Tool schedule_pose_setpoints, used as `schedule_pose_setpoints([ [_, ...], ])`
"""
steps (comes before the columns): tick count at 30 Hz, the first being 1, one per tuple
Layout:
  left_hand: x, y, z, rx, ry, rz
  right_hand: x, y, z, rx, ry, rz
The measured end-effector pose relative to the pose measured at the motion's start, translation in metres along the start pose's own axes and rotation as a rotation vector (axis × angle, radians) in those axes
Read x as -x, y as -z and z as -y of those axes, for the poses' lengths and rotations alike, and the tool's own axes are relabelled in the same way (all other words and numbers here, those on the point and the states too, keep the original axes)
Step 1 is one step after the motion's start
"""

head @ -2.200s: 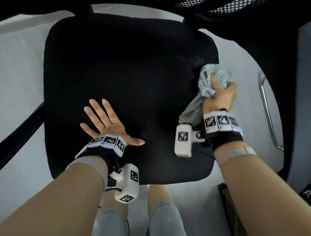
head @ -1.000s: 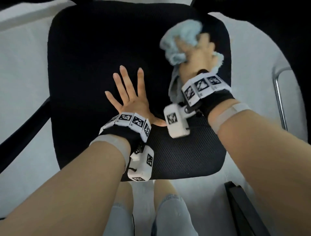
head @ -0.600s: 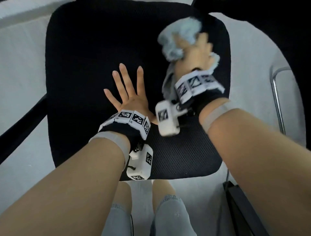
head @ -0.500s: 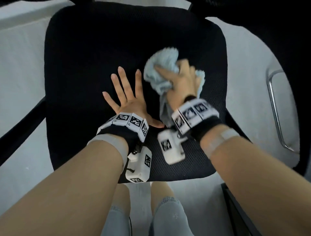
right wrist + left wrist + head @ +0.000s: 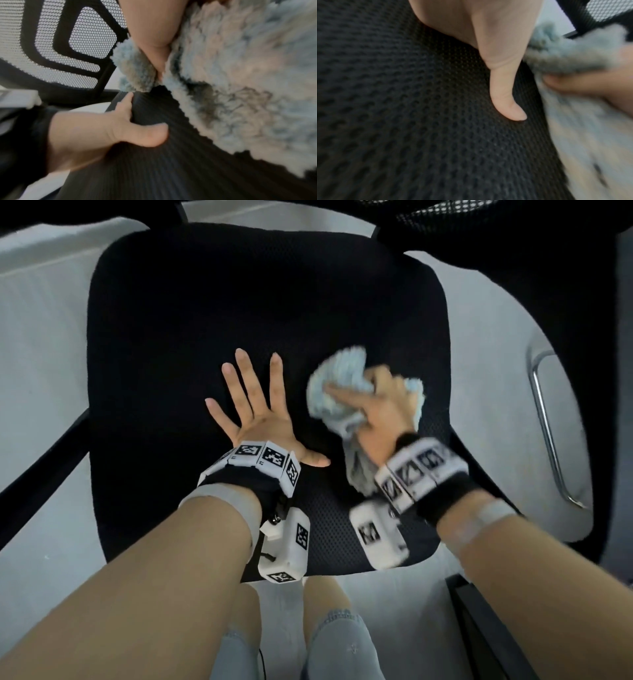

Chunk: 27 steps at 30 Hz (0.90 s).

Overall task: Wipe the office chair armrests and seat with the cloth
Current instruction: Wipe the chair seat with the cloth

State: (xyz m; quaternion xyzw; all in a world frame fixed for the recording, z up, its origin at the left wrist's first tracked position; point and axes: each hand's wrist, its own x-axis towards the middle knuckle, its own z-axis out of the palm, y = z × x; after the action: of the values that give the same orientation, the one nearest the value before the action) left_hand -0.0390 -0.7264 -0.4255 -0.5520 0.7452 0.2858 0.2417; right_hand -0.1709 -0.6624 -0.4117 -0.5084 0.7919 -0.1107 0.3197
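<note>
Seen from above: black mesh seat [image 5: 212, 313] of an office chair filling most of the head view, with the perforated backrest [image 5: 51, 44] rising behind it. To the right of the seat, a chrome armrest loop [image 5: 548, 440] curving beside the cushion; to the left, a black armrest bar [image 5: 37, 470] running diagonally past the seat edge. Pale grey floor [image 5: 41, 344] showing around the chair.

Pressed flat on the middle of the seat, left hand [image 5: 260, 419], palm down, fingers [image 5: 246, 378] straight and fanned apart, thumb [image 5: 503, 93] stretched sideways toward the other hand and lying against the mesh. Just beside it, near the right half of the cushion, right hand [image 5: 380, 412], blurred with motion, fingers and thumb curled round a bunched pale-blue fluffy cloth [image 5: 339, 381]. Cloth wadded under and ahead of the knuckles, touching the seat fabric, a loose tail trailing back toward the wrist. Marker-tagged wristbands [image 5: 263, 460] strapped on both forearms. At the bottom edge, two feet in grey socks [image 5: 339, 645], standing on the floor in front of the seat.
</note>
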Motion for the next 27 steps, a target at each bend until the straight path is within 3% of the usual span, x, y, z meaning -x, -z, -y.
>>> schedule_pose_setpoints([
  [2, 0.003, -0.001, 0.006, 0.021, -0.027, -0.01, 0.031, -0.001, -0.022, -0.017, -0.036, -0.063],
  [7, 0.017, -0.003, 0.027, 0.165, -0.06, -0.055, 0.038, 0.007, -0.041, 0.038, -0.401, -0.297],
  [12, 0.036, 0.006, 0.091, 0.397, 0.225, -0.269, 0.036, -0.01, -0.003, -0.05, -0.639, -0.393],
  [16, 0.055, 0.0, 0.131, 0.451, 0.361, -0.316, 0.04, -0.028, 0.031, -0.028, -0.684, -0.273],
  [19, 0.058, -0.002, 0.141, 0.469, 0.37, -0.289, 0.034, -0.051, 0.074, 0.072, -0.547, -0.086],
  [23, 0.058, 0.001, 0.152, 0.452, 0.338, -0.249, 0.027, -0.083, 0.128, 0.127, -0.112, 0.126],
  [27, 0.061, 0.001, 0.157, 0.423, 0.284, -0.221, 0.022, -0.08, 0.134, 0.232, 0.249, 0.273],
])
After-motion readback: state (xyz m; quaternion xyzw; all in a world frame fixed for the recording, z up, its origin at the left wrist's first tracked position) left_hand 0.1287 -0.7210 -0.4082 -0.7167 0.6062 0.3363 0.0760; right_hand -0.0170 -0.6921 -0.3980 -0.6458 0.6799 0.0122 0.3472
